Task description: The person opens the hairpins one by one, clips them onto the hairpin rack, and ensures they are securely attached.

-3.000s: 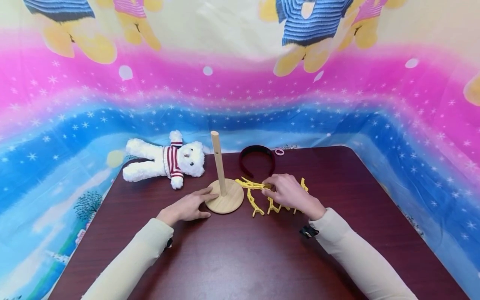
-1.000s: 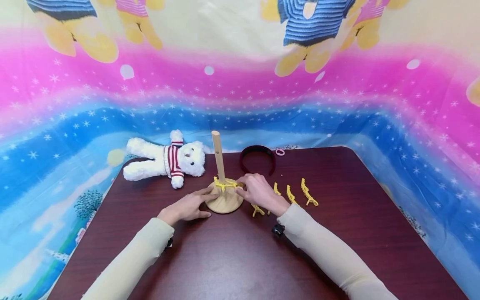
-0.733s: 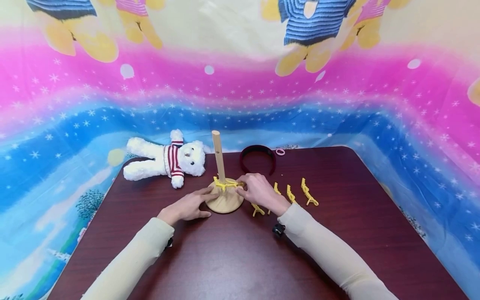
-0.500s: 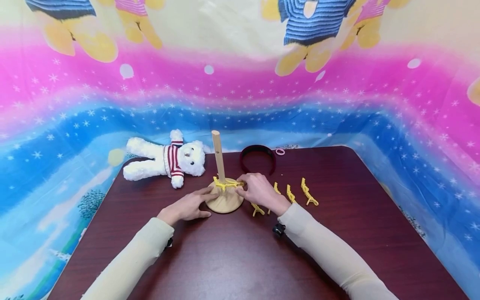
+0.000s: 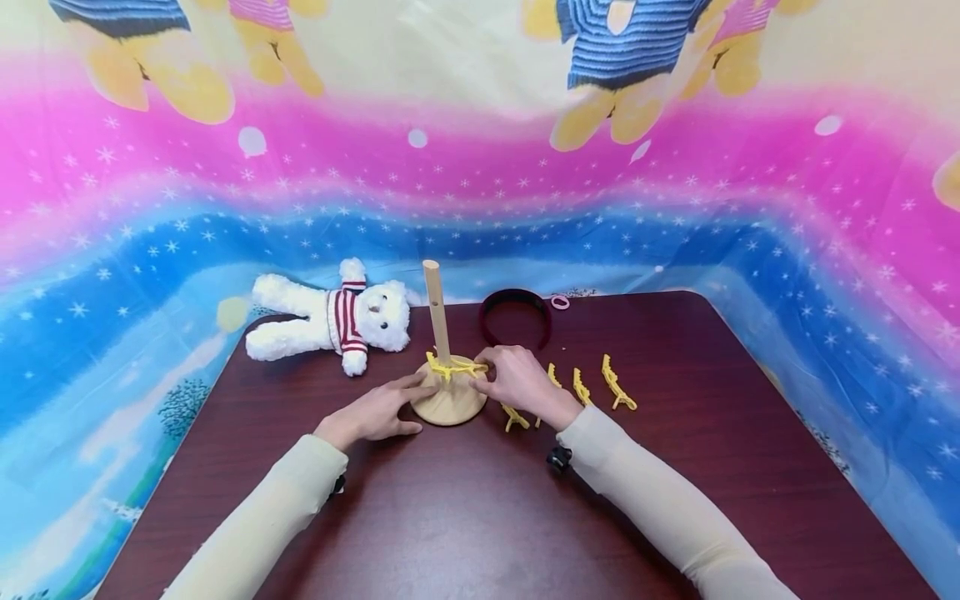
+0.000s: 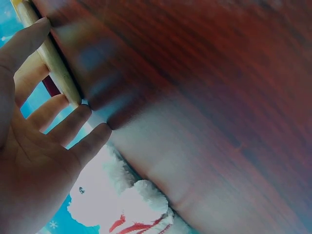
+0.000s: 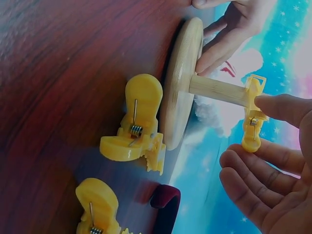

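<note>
**A yellow clip (image 7: 249, 111) pinched at the wooden stand (image 5: 439, 321), other clips (image 5: 615, 385) lying loose**

From where I'm standing, the stand is the centre of things. The right hand (image 5: 520, 379), just to its right, pinches the clip by its handle end between thumb and fingers, the rest of those fingers only loosely bent. The clip lies crosswise at the lower part of the post (image 7: 219, 90), above the round base (image 5: 459, 407). The left hand (image 5: 372, 414) holds nothing; its fingers are stretched and spread, with fingertips resting on the left side of the base, I'd say to steady it.

I'd judge the work to be at an early stage: one clip has reached the post and its grip isn't released, while what look like four others lie on the desk (image 5: 465, 508) to the right of the stand, none attached. The white teddy bear (image 5: 347, 323) left of the stand and the dark red headband (image 5: 514, 294) behind it to the right are untouched, as is the pink ring (image 5: 560, 308) beyond the headband.

Some of it I can't make out. Whether the clip's jaws bite the post or merely sit against it, I cannot tell. The right hand and wrist cover parts of the loose clips, so my count is unsure. The left wrist view cuts off most of the stand.
</note>
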`<move>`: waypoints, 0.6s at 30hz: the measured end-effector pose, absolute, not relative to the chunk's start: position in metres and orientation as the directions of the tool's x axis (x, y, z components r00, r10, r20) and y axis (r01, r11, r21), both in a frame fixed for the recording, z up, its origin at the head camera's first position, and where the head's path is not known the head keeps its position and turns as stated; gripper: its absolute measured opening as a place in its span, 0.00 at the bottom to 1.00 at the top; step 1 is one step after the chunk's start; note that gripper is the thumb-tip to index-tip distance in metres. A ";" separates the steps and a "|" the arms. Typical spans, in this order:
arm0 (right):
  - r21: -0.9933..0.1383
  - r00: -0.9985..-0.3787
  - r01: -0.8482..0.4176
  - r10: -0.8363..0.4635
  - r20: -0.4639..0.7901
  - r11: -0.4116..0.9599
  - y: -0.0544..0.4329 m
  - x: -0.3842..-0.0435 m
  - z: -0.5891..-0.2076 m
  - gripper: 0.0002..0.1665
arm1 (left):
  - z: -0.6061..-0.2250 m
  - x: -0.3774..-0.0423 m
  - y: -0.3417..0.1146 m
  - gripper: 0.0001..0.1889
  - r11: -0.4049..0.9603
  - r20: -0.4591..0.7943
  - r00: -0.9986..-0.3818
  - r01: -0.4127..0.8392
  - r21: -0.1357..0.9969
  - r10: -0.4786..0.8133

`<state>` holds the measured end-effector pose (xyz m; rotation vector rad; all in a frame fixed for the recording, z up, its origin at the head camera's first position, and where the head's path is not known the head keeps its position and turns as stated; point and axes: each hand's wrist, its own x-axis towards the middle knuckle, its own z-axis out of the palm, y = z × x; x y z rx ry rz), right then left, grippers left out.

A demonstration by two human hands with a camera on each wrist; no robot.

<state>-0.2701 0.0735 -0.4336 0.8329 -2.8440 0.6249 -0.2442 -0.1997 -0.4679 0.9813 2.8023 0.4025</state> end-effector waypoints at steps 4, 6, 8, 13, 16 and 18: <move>-0.354 -0.849 -0.529 -0.485 0.212 0.771 0.075 -0.271 -0.435 0.22 | -0.468 -0.245 -0.199 0.36 0.747 -0.044 -0.773 0.595 0.296 0.633; -0.360 -0.851 -0.525 -0.482 0.208 0.771 0.078 -0.271 -0.435 0.23 | -0.468 -0.244 -0.200 0.36 0.749 -0.046 -0.774 0.593 0.295 0.631; -0.372 -0.854 -0.519 -0.478 0.205 0.769 0.081 -0.270 -0.435 0.24 | -0.468 -0.244 -0.200 0.37 0.751 -0.050 -0.776 0.589 0.297 0.629; -0.439 -0.870 -0.486 -0.463 0.167 0.755 0.092 -0.267 -0.430 0.24 | -0.468 -0.244 -0.200 0.37 0.754 -0.059 -0.779 0.581 0.306 0.624; -0.467 -0.879 -0.467 -0.452 0.153 0.750 0.100 -0.265 -0.426 0.23 | -0.469 -0.244 -0.200 0.37 0.752 -0.056 -0.777 0.585 0.302 0.627; -0.467 -0.881 -0.464 -0.446 0.157 0.753 0.106 -0.264 -0.425 0.22 | -0.469 -0.244 -0.200 0.37 0.749 -0.051 -0.775 0.590 0.301 0.630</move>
